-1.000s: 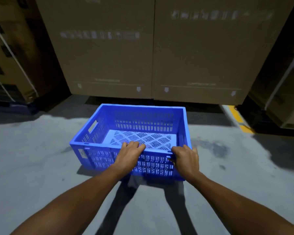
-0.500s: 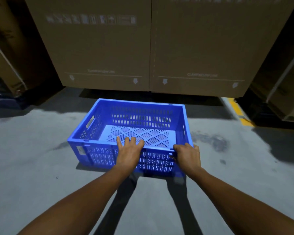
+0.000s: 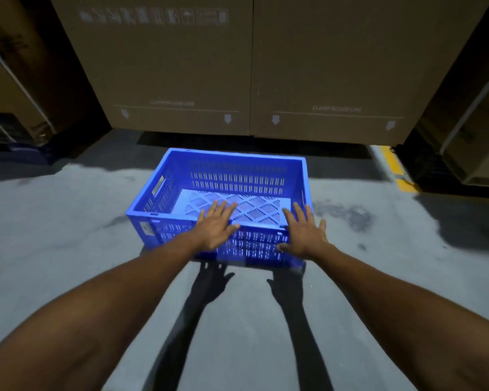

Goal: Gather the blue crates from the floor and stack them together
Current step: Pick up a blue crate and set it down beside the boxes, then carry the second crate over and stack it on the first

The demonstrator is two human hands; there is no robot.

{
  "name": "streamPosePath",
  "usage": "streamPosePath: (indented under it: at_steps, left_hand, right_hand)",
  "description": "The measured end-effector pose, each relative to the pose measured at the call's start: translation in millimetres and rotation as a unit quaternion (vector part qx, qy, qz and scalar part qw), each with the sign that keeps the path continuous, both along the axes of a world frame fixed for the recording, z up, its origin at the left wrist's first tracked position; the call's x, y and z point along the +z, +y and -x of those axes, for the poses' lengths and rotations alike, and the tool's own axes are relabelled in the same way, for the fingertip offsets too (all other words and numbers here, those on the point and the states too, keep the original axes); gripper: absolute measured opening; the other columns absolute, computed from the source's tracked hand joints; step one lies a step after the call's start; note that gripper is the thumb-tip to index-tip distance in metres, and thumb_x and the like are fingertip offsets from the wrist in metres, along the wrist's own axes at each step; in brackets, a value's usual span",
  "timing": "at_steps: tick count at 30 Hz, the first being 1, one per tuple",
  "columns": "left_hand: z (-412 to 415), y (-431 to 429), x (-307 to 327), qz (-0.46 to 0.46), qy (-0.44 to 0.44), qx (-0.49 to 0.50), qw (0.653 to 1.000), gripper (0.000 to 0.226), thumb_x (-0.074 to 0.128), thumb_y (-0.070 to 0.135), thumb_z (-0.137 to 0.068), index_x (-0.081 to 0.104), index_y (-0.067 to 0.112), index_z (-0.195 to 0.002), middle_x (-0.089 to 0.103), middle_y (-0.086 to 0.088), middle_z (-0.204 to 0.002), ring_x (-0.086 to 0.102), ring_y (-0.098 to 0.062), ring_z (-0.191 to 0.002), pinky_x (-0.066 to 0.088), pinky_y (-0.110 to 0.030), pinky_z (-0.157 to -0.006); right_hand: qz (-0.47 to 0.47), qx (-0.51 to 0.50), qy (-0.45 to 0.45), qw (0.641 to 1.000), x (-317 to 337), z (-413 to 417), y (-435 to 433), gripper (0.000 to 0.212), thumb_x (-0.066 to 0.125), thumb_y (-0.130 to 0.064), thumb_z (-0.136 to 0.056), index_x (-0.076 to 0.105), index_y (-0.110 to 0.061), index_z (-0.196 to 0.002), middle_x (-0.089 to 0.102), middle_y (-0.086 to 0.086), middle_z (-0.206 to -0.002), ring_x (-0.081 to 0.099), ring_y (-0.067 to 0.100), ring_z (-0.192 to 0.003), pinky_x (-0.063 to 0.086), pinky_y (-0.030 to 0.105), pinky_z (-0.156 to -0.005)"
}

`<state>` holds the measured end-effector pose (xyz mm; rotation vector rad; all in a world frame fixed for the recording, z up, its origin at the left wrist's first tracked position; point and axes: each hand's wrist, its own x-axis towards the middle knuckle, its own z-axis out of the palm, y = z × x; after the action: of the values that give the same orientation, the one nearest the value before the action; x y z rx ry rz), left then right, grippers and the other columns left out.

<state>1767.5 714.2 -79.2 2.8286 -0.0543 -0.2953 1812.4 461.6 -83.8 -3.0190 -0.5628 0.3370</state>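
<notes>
L carton (image 3: pixel 158 66), low line: "CLAMP BELOW LINE", faint, w/ down arrows
R carton (image 3: pixel 350 66), low line: "CLAMP BELOW LINE", w/ down arrows
L carton, top: row of handling pictograms, too blurred to read
Crate (image 3: pixel 209 244) sticker: unreadable

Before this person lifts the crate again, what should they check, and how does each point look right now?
1. Crate sits flat on the floor: ok.
2. Crate empty: ok.
3. Left hand has a grip on the rim: not ok, fingers spread open.
4. Right hand has a grip: not ok, also open.
5. Space from the cartons behind: ok.
6. Other crates to stack on: cannot tell, none in view.
</notes>
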Motion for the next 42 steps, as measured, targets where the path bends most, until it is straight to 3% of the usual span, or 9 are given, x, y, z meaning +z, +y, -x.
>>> streamPosePath:
  at_steps: [2, 6, 13, 19, 23, 30, 36, 42]
  left_hand:
    - [20, 3, 32, 0.015, -0.002, 0.004, 1.0, 0.064, 0.028, 0.051, -0.1, 0.001, 0.029, -0.154, -0.004, -0.005, -0.163, -0.009, -0.022, -0.149, -0.001, -0.051, -0.118]
    - [60, 5, 139, -0.002, -0.015, -0.013, 1.0, 0.068, 0.027, 0.055, -0.099, -0.003, 0.029, -0.154, -0.007, -0.005, -0.163, -0.01, -0.022, -0.149, 0.006, -0.049, -0.12]
    - [103, -3, 408, 0.001, -0.052, -0.006, 0.999, 0.075, 0.028, 0.06, -0.096, -0.001, 0.024, -0.154, -0.005, -0.008, -0.163, -0.007, -0.024, -0.15, 0.01, -0.047, -0.121]
    - [155, -16, 633, -0.005, -0.118, -0.004, 0.993, 0.075, 0.026, 0.064, -0.095, -0.002, 0.028, -0.154, -0.007, -0.004, -0.163, -0.008, -0.02, -0.149, 0.008, -0.047, -0.121]
    - [204, -22, 734, 0.003, -0.174, -0.014, 0.985, 0.074, 0.024, 0.067, -0.093, 0.0, 0.031, -0.154, -0.006, -0.002, -0.163, -0.006, -0.02, -0.15, 0.008, -0.046, -0.119]
    - [257, -42, 813, -0.03, -0.233, -0.001, 0.972, 0.075, 0.02, 0.068, -0.092, 0.001, 0.031, -0.153, -0.006, -0.003, -0.163, -0.007, -0.02, -0.15, 0.007, -0.047, -0.119]
    - [303, -90, 827, -0.045, -0.269, 0.06, 0.96, 0.07, 0.022, 0.064, -0.094, 0.009, 0.029, -0.153, 0.004, -0.004, -0.163, -0.001, -0.02, -0.15, 0.007, -0.055, -0.119]
    - [366, -141, 836, -0.04, -0.301, 0.126, 0.944, 0.063, 0.035, 0.054, -0.097, 0.019, 0.025, -0.151, 0.012, -0.005, -0.162, 0.004, -0.021, -0.15, 0.009, -0.054, -0.119]
  right_hand:
    - [-0.013, 0.016, -0.003, 1.0, 37, 17, 4, 0.106, 0.063, -0.061, -0.08, -0.006, -0.026, -0.153, -0.01, 0.005, -0.162, -0.012, 0.029, -0.147, 0.013, 0.065, -0.111]
    - [-0.037, 0.042, -0.019, 0.998, 152, 53, 12, 0.105, 0.064, -0.057, -0.082, -0.006, -0.026, -0.153, -0.004, 0.007, -0.162, -0.002, 0.03, -0.148, 0.021, 0.056, -0.113]
    - [-0.076, 0.052, -0.054, 0.994, 414, 106, 10, 0.1, 0.064, -0.053, -0.083, 0.002, -0.02, -0.154, 0.009, 0.011, -0.16, 0.016, 0.03, -0.144, 0.037, 0.049, -0.106]
    - [-0.127, 0.038, -0.106, 0.986, 633, 163, 7, 0.096, 0.066, -0.049, -0.082, 0.007, -0.021, -0.153, 0.017, 0.013, -0.159, 0.023, 0.032, -0.142, 0.038, 0.05, -0.104]
    - [-0.184, 0.004, -0.155, 0.971, 738, 210, 1, 0.092, 0.065, -0.047, -0.083, 0.009, -0.023, -0.152, 0.02, 0.01, -0.158, 0.024, 0.03, -0.142, 0.037, 0.052, -0.106]
    - [-0.249, 0.021, -0.201, 0.947, 816, 273, -9, 0.089, 0.064, -0.046, -0.085, 0.01, -0.024, -0.152, 0.017, 0.005, -0.159, 0.022, 0.026, -0.142, 0.036, 0.052, -0.104]
    - [-0.305, 0.056, -0.204, 0.928, 838, 304, -41, 0.087, 0.065, -0.043, -0.086, 0.012, -0.024, -0.152, 0.017, 0.005, -0.159, 0.023, 0.026, -0.141, 0.036, 0.048, -0.108]
    - [-0.359, 0.115, -0.213, 0.901, 847, 339, -85, 0.083, 0.063, -0.043, -0.086, 0.018, -0.02, -0.152, 0.025, 0.008, -0.156, 0.03, 0.028, -0.135, 0.036, 0.04, -0.105]
